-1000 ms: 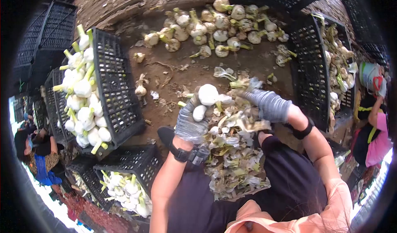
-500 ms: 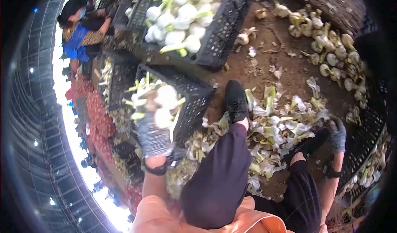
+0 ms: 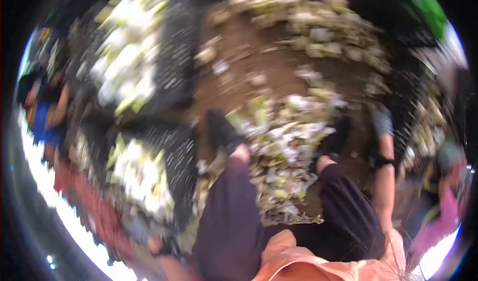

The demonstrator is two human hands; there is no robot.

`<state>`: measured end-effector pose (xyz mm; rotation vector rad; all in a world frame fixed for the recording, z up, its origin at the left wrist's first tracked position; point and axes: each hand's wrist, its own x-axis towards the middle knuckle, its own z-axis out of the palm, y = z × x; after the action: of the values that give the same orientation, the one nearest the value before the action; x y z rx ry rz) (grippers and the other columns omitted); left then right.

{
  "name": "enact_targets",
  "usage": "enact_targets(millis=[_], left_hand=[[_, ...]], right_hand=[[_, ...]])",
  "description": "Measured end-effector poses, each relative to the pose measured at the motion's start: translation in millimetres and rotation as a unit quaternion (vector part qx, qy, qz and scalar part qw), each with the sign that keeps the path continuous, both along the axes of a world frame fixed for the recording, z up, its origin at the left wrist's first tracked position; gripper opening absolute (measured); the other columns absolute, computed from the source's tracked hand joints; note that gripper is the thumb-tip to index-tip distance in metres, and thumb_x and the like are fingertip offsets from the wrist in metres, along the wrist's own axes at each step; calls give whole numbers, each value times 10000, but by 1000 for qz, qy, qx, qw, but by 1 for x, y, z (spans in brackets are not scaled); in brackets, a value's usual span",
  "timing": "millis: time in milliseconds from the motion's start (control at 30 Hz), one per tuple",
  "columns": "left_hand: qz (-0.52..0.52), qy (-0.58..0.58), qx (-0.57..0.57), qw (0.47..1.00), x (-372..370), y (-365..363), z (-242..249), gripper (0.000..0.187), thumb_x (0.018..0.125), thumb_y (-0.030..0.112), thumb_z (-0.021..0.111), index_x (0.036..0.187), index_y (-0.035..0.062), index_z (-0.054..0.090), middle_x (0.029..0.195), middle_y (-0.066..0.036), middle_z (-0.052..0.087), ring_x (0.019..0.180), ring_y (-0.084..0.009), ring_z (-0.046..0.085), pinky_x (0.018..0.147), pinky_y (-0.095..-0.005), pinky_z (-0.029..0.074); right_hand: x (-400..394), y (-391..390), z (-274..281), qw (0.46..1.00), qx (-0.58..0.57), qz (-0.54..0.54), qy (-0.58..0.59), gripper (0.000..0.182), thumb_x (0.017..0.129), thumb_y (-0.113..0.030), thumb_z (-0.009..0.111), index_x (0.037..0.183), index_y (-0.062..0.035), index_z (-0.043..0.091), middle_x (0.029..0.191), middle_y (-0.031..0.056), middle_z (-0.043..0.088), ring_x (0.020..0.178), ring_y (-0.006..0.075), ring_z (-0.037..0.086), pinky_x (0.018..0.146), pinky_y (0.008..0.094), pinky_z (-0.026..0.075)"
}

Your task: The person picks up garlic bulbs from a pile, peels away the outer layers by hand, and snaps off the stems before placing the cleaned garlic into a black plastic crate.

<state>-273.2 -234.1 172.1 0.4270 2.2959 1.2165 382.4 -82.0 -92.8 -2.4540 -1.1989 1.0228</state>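
My left hand (image 3: pixel 135 227), in a grey glove, is low at the left beside my leg, below a black crate of garlic bulbs (image 3: pixel 142 176). Motion smears its fingers, so I cannot make out whether it holds anything. On the other side, my right hand (image 3: pixel 382 120), also gloved, hangs down by the wall of a black crate (image 3: pixel 403 111) at the right. Its fingers are blurred too. Between my shoes lies a heap of garlic skins and cut stalks (image 3: pixel 284 141) on the brown floor.
A larger black crate with white garlic bulbs (image 3: pixel 132 47) stands at the upper left. Many garlic bulbs (image 3: pixel 323 29) lie along the far floor. Red net sacks (image 3: pixel 87 201) line the left. A person in blue (image 3: pixel 47 111) is at far left, another person in pink (image 3: pixel 445 206) at right.
The view has swung, and everything is blurred. My left hand has come off the bulbs in the nearer crate and back towards my body. My right hand stays low at the right.
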Motion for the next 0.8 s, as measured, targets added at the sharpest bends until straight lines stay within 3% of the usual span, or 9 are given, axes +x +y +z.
enact_targets(millis=[33,67,167,267,400,433,600,667,800], left_hand=[[-23,70,-23,997,12,26,-8,256,868,299,541,941,58,590,906,-79,594,811,-188,567,713,-321,461],[-51,136,-30,989,25,45,-11,284,870,310,535,962,46,585,932,-87,589,846,-196,562,749,-323,453],[-159,207,6,965,92,126,-26,369,876,343,519,1027,10,571,1009,-112,576,953,-221,545,857,-331,429],[-346,165,24,923,163,182,-34,487,863,395,515,1087,-36,552,1052,-151,560,1003,-275,538,930,-381,422],[-499,-66,23,864,239,224,-57,438,782,324,595,1058,-16,588,990,-104,594,899,-207,571,834,-313,437],[-582,-89,36,807,256,230,-55,307,806,120,616,1073,-27,579,1040,-94,587,955,-164,546,853,-277,429],[-564,-331,6,757,302,230,-129,413,801,150,654,1175,20,535,1096,-69,585,1003,-151,544,880,-288,446],[-577,-324,41,749,317,227,-152,549,784,125,680,1271,32,443,1203,-79,523,1032,-155,532,901,-287,439],[-634,-235,120,727,336,225,-168,724,735,96,722,1347,41,339,1315,-102,430,1212,-187,399,1014,-347,345]], right_hand=[[5,-2,-2,959,-80,198,-184,318,893,-205,408,1114,-42,568,1132,189,571,1070,347,515,955,402,375],[13,-3,-4,955,-148,177,-183,349,904,-245,373,1158,-86,551,1171,199,546,1087,376,495,952,395,379],[35,-8,-38,983,-62,-170,-1,537,764,-373,670,1134,-2,552,1104,208,585,964,279,588,838,373,461],[61,2,-93,984,59,-124,-115,517,753,-345,693,1113,2,563,1048,184,612,919,247,597,816,372,469],[32,32,-93,968,63,-134,-201,501,763,-382,657,1070,5,575,1016,214,609,902,327,598,802,402,469],[28,34,-93,951,47,-92,-290,497,764,-391,644,1057,5,576,1015,231,601,900,360,592,798,414,468],[-2,35,-59,957,106,-89,-256,435,747,-391,648,924,4,606,863,234,618,812,414,574,718,453,467],[-41,48,-7,995,-12,-32,-96,289,820,-255,623,963,-4,610,900,174,639,823,285,610,711,366,481],[-117,46,47,935,81,-74,336,316,836,-299,626,871,15,615,692,30,601,623,84,498,577,271,455]])
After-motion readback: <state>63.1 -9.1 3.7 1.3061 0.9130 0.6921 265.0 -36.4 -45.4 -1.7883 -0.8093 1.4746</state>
